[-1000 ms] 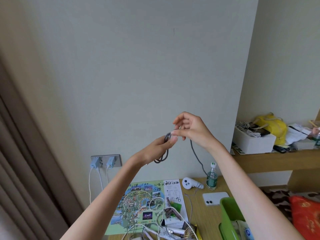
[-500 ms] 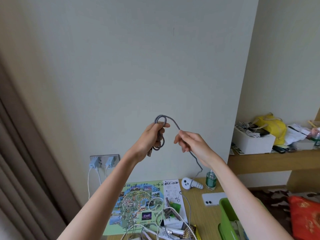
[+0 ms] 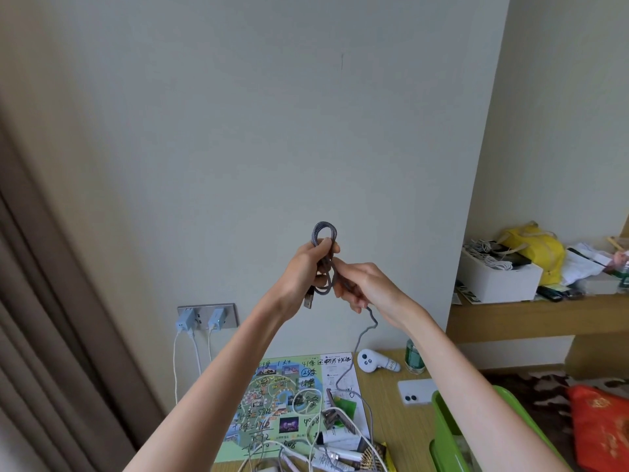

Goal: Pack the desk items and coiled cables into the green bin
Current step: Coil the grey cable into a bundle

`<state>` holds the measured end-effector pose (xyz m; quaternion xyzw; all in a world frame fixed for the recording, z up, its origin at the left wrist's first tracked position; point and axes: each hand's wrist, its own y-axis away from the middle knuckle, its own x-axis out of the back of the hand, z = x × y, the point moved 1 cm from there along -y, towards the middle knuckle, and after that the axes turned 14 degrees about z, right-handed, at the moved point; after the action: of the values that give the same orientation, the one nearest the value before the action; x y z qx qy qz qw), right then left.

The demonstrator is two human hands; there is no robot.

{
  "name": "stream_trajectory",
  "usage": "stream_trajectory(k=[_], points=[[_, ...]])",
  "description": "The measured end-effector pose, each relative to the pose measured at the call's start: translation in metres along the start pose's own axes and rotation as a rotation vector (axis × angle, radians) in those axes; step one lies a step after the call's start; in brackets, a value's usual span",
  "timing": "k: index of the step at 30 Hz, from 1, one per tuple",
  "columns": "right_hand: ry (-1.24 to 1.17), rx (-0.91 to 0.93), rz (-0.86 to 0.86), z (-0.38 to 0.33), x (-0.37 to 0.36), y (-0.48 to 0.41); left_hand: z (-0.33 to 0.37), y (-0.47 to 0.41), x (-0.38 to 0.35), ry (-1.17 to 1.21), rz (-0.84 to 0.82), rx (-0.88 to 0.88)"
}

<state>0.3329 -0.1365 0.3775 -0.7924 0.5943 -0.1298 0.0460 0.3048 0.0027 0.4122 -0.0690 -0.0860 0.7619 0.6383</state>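
I hold a grey braided cable (image 3: 323, 233) up in front of the wall. My left hand (image 3: 308, 267) grips its coiled loops, and a USB plug hangs below the palm. My right hand (image 3: 367, 287) pinches the loose strand just right of the coil. The rest of the strand trails down to the desk. The green bin (image 3: 442, 427) stands at the lower right, partly hidden by my right forearm. White cables (image 3: 306, 403) lie tangled on the desk below.
A colourful map sheet (image 3: 272, 410) lies on the wooden desk with tubes and a brush. A white controller (image 3: 372, 362), a green bottle (image 3: 414, 361) and a white phone (image 3: 417, 391) sit behind the bin. Two chargers (image 3: 204, 320) are plugged into the wall. A cluttered shelf (image 3: 510, 315) is at the right.
My right hand has come back in towards the left hand, laying another loop of grey cable onto the coil. The free strand below has grown shorter.
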Motion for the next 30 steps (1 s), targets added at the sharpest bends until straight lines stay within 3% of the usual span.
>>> stream_trajectory(k=[3, 6, 12, 17, 21, 26, 30], points=[[0.023, -0.036, -0.004, 0.003, 0.003, -0.001, 0.001, -0.001, 0.002, 0.019, 0.012, 0.014], [0.067, -0.050, -0.006, 0.011, 0.009, -0.001, 0.004, -0.005, 0.008, 0.217, 0.002, 0.067], [0.237, -0.042, 0.171, 0.024, 0.028, -0.001, 0.001, -0.015, 0.023, 0.349, 0.138, 0.148], [0.250, 0.002, 0.262, 0.020, 0.042, -0.002, -0.011, -0.020, 0.038, -0.024, 0.197, 0.000], [0.098, 0.067, 0.166, 0.000, 0.045, -0.002, -0.022, -0.019, 0.033, -0.310, 0.214, -0.095], [0.066, 0.142, 0.128, -0.021, 0.042, -0.002, -0.023, -0.006, 0.015, -0.357, -0.012, -0.047], [0.068, 0.215, 0.138, -0.031, 0.040, -0.004, -0.018, 0.004, -0.001, -0.377, -0.214, -0.156]])
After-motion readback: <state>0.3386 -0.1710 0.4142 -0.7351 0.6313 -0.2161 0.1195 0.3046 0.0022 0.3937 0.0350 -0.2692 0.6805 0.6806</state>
